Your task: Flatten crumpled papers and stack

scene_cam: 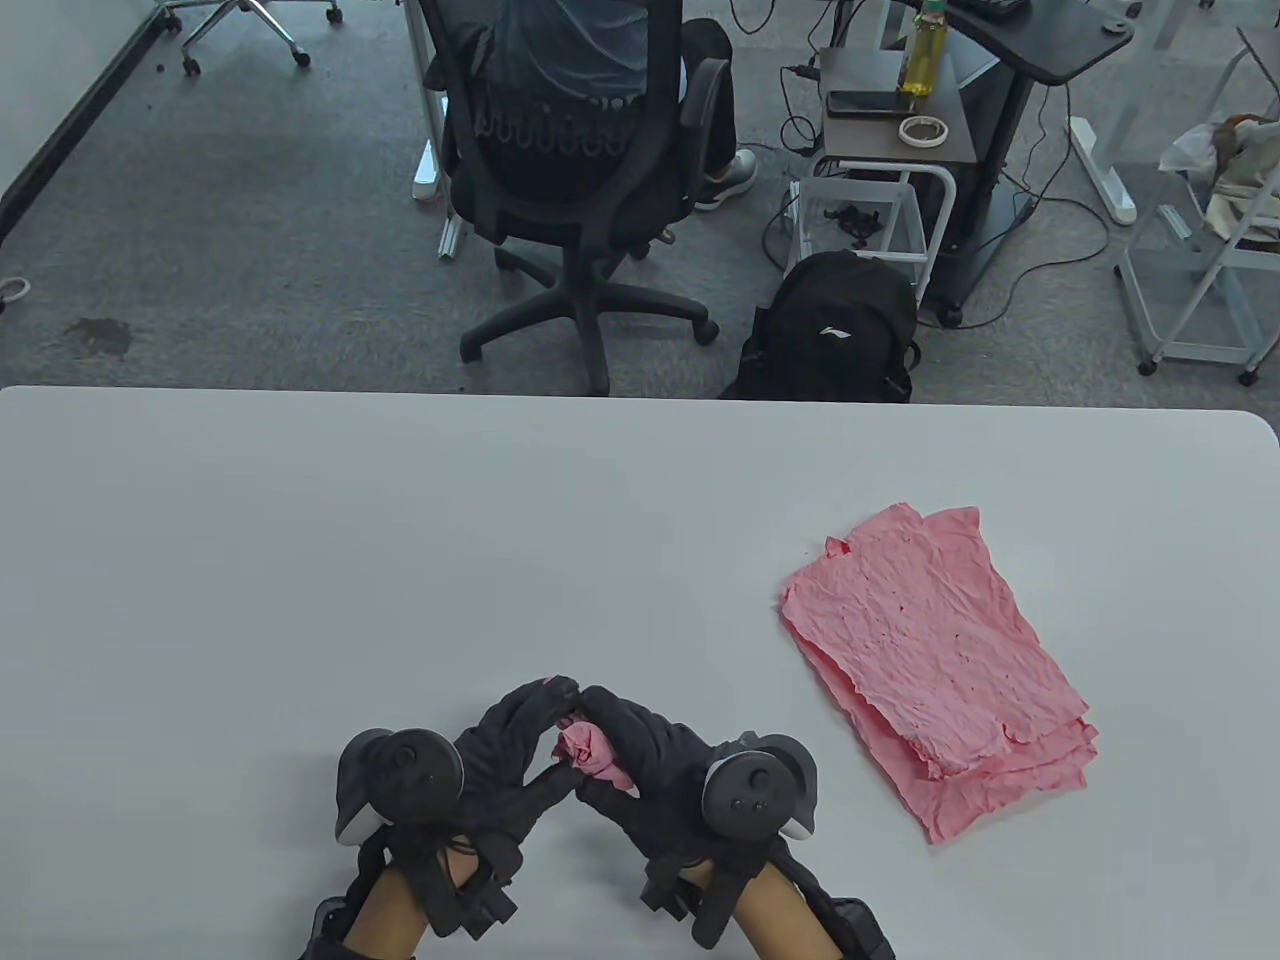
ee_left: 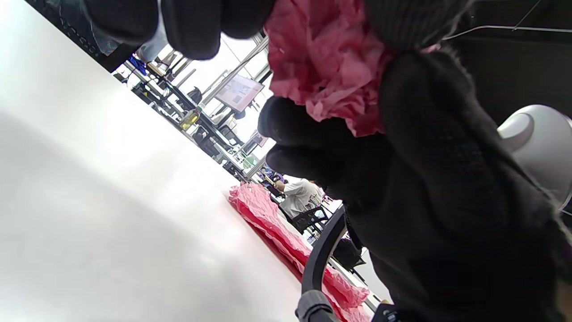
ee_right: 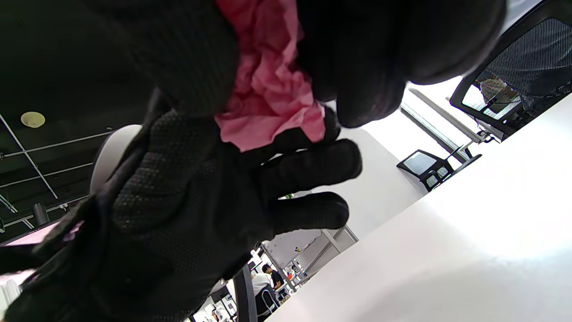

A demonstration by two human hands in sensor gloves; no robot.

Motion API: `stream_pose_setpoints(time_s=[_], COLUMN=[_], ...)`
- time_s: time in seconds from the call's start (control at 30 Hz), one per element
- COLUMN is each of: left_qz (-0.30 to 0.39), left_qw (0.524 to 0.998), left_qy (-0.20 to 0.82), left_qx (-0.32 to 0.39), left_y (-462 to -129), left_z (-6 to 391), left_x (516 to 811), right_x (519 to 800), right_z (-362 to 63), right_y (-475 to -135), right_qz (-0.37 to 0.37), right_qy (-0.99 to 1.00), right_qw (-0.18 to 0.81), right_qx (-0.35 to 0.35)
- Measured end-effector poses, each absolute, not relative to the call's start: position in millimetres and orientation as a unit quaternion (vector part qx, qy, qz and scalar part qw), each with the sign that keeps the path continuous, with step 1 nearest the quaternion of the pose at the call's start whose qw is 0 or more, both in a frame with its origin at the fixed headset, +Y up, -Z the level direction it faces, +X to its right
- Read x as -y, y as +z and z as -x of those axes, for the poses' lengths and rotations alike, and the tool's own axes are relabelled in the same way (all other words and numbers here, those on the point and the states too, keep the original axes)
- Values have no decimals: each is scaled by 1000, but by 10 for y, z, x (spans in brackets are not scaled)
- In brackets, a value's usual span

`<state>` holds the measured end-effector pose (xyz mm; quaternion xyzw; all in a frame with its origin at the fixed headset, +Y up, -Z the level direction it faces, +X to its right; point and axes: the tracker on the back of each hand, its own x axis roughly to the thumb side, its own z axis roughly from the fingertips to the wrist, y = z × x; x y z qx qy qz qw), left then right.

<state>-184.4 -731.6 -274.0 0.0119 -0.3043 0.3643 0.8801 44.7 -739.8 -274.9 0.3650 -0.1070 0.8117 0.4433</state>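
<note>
Left hand [scene_cam: 515, 745] and right hand [scene_cam: 640, 760] – fingers curled, both pinching pink paper wad [scene_cam: 590, 750] between them. Wad balled, no clear axis. Flattened stack [scene_cam: 935, 665] – long axis diagonal, far-left to near-right.

The table [scene_cam: 300, 560] fills the lower part of the table view, with the floor above it in the frame. At bottom centre the left hand [scene_cam: 510, 755] and right hand [scene_cam: 650, 765] meet fingertip to fingertip, and the crumpled paper [scene_cam: 592, 752] sits between them, held off the table in both grips. To the right of the hands, well apart, the stack of flattened papers [scene_cam: 935, 665] lies on the table at lower right. Beyond the table's far edge, an office chair [scene_cam: 570, 150] stands at upper centre, a backpack [scene_cam: 835, 325] on the floor to its right, and a side table [scene_cam: 895, 115] above the backpack.
</note>
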Motion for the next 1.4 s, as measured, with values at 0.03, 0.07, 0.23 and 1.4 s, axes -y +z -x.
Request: stream_pose_setpoints(time_s=[0.03,0.07,0.23,1.4], left_qz=[-18,-25,-15,-6], left_qw=[883,886,852,795], left_qy=[358,353,423,546], left_qx=[302,299,307,264], left_y=[-2738,-2735,-2720,-2739], left_z=[1839,1831,1815,1960], left_x=[7313,7309,7300,7275], right_x=[7398,7403,7386,7259], right_z=[-452,-462,-501,-540], right_y=[-2753,-2764,-2752,-2697], right_qz=[-364,-360,-337,-317], right_qy=[812,814,823,736], right_qw=[443,442,434,580], right_qx=[109,112,142,146])
